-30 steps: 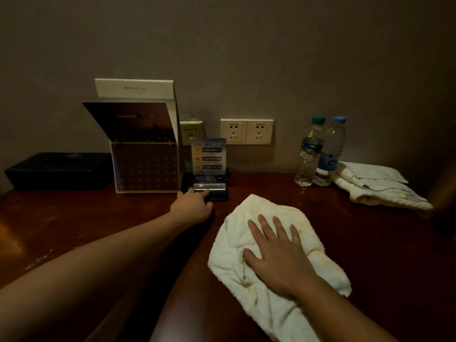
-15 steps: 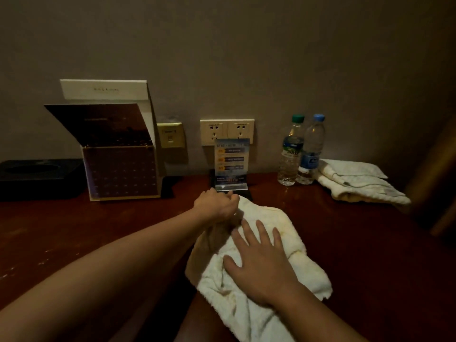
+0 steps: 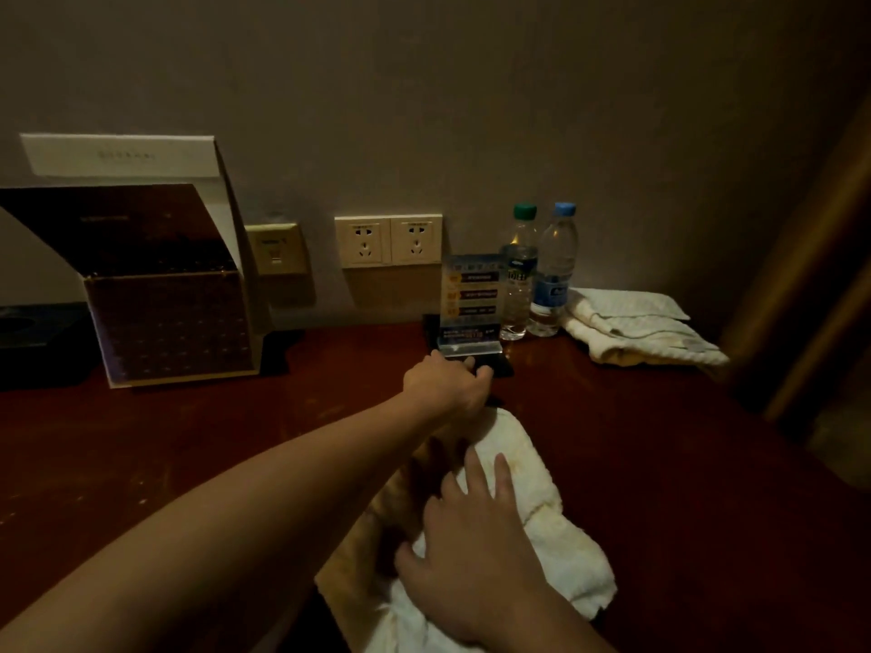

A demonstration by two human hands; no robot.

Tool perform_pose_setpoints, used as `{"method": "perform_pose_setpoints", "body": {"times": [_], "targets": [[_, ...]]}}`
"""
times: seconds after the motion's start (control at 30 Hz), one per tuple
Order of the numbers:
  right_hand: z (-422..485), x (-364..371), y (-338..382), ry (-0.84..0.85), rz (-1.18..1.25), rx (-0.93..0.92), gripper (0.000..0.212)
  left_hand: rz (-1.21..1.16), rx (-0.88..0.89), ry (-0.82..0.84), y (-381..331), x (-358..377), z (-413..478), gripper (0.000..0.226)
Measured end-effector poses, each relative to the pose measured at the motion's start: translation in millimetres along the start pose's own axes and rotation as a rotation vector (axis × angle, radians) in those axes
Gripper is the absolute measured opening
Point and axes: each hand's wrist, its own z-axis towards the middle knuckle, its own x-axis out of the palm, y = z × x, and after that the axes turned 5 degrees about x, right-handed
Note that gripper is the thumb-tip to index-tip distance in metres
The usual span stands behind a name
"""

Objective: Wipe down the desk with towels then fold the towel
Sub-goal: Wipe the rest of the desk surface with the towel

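Now the right hand lies flat, fingers spread, on the towel near the front of the desk.
White terry, bunched and yellow-stained, on glossy reddish wood; the left hand grips the clear plastic sign by its base.

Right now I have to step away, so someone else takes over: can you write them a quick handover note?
Left hand grips the base of the sign stand near the wall.
Right hand lies flat on the white towel, bunched on the desk.
A second towel lies by the bottles.
Wiping under way; how much is done cannot be told.
Left: finish wiping, fold the towel.
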Motion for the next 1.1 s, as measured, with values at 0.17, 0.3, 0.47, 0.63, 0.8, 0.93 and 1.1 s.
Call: {"method": "perform_pose_setpoints", "body": {"times": [0.17,0.3,0.47,0.63,0.8,0.93,1.1], "targets": [[-2.6,6.0,-0.2,-0.043,0.03,-0.012,0.079,-0.032,0.0,0.008,11.8,3.7,-9.8,0.07],[-2.4,11.2,-0.1,-0.084,0.038,-0.026,0.081,-0.079,0.069,-0.004,27.6,-2.2,-57.3,0.07],[-5.6,12.5,7.9,-0.109,-0.045,-0.064,0.089,-0.176,0.296,0.076,46.3,-10.8,-160.6,0.057],[-4.2,16.1,28.6,-0.096,-0.205,-0.097,0.097,-0.279,0.525,0.086,63.8,-8.7,-224.1,0.052],[14.9,12.4,51.0,-0.133,-0.167,-0.116,0.089,-0.287,0.211,0.158,67.9,-9.9,-199.3,0.07],[60.6,10.4,69.6,-0.157,-0.224,-0.017,0.085,-0.19,0.067,0.14,95.4,-9.6,-153.8,0.077],[124.5,5.7,83.2,-0.158,-0.1,0.099,0.097,-0.122,0.016,0.159,130.8,-22.9,-98.8,0.077]]}}
